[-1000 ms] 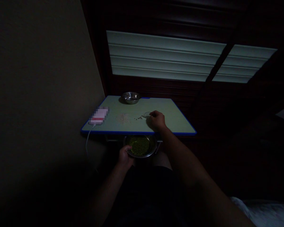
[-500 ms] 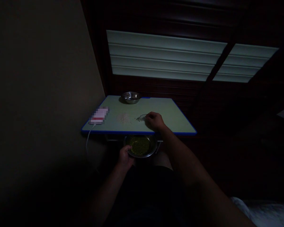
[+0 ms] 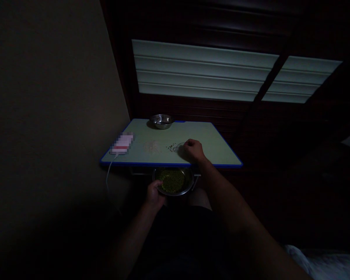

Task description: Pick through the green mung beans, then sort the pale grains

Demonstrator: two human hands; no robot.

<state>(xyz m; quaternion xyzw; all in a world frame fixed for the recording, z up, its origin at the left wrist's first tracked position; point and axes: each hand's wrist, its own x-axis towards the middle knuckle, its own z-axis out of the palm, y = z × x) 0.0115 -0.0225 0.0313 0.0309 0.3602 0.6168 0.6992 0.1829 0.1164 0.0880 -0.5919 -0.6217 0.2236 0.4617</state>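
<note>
Grains (image 3: 172,181) in near bowl (image 3: 187,189); on table (image 3: 211,142), device (image 3: 122,144) left, far bowl (image 3: 162,125) at back.

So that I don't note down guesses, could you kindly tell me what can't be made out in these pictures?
Head view, left hand: most fingers are hidden beneath the large bowl.
Head view, clear thing by the right hand: too faint to identify.
Head view, pinkish thing on the table: blurred by pixelation.
Head view, cable: lower end lost in darkness.
Head view, pale cloth: cut off by the frame edge.
</note>
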